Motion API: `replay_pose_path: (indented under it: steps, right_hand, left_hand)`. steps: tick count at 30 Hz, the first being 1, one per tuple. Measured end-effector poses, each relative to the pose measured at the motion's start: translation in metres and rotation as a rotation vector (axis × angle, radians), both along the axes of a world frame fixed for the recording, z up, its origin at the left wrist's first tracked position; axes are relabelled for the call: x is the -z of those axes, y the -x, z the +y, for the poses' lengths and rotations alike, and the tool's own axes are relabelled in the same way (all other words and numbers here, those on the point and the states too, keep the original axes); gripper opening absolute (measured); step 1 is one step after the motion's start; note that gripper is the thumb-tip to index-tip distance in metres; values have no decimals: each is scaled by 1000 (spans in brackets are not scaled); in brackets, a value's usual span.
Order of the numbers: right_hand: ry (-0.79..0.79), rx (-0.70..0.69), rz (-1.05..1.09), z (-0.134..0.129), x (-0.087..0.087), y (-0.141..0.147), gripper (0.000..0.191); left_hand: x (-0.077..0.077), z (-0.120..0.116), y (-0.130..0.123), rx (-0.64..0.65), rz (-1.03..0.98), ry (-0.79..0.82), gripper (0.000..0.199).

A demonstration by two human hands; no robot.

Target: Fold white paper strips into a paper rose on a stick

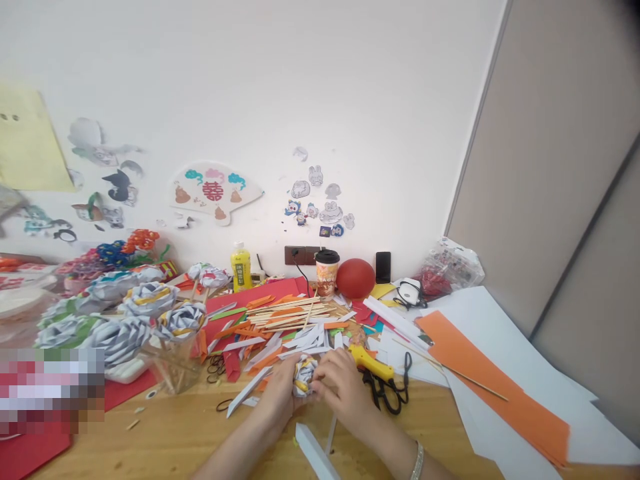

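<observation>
Nearest, 1 white paper strip [314, 455] lies on the wooden table [175, 433]. Just beyond, 2 hands, left hand [277, 399] and right hand [340, 387], both clasp 1 paper flower [304, 377], beside 1 yellow glue gun [370, 363] and 1 pair of scissors [387, 393].

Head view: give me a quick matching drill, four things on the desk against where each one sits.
Things:
1. paper flower
2. glue gun
3. balloon
4. orange sheet

Places:
A. against the back wall, beside the cup
B. between the left hand and right hand
C. on white paper at the right
D. just right of the right hand, above the scissors

Pairs: 1-B, 2-D, 3-A, 4-C
</observation>
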State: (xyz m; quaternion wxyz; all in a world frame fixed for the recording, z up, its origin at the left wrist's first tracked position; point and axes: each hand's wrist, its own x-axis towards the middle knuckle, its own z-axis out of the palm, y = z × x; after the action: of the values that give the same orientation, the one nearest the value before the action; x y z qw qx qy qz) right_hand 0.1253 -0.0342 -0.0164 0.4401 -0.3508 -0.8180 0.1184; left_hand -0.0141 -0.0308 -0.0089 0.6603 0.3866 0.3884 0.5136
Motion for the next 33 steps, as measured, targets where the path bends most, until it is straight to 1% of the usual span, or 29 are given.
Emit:
replay_pose_path:
  steps: [4, 9, 11, 15, 18, 21, 24, 27, 29, 33]
  right_hand:
    - [60, -30, 78, 1, -1, 1, 11]
    - [146, -83, 173, 1, -3, 2, 10]
    - [159, -95, 203, 1, -3, 2, 12]
    - [179, -74, 215, 2, 0, 3, 10]
    - [200, -79, 220, 2, 0, 3, 8]
    - [199, -90, 240, 2, 0, 3, 11]
    - [211, -79, 269, 0, -2, 5, 11]
    - [272, -66, 314, 0, 0, 7, 8]
    - [337, -77, 369, 1, 4, 8, 8]
    - [500, -178, 532, 4, 13, 9, 17]
  left_hand:
    - [0, -1, 1, -13, 11, -4, 11]
    - [-1, -2, 1, -52, 17, 16, 16]
    - [-3, -3, 1, -52, 16, 18, 15]
    - [-5, -3, 0, -17, 6, 26, 12]
    - [-3, -2, 0, -10, 8, 31, 14]
    - [-1, -1, 0, -1, -1, 18, 16]
    - [0, -1, -1, -31, -3, 13, 16]
    - [2, -1, -1, -69, 14, 4, 15]
    - [2, -1, -1, -46, 15, -16, 15]
    - [2, -1, -4, -32, -11, -14, 15]
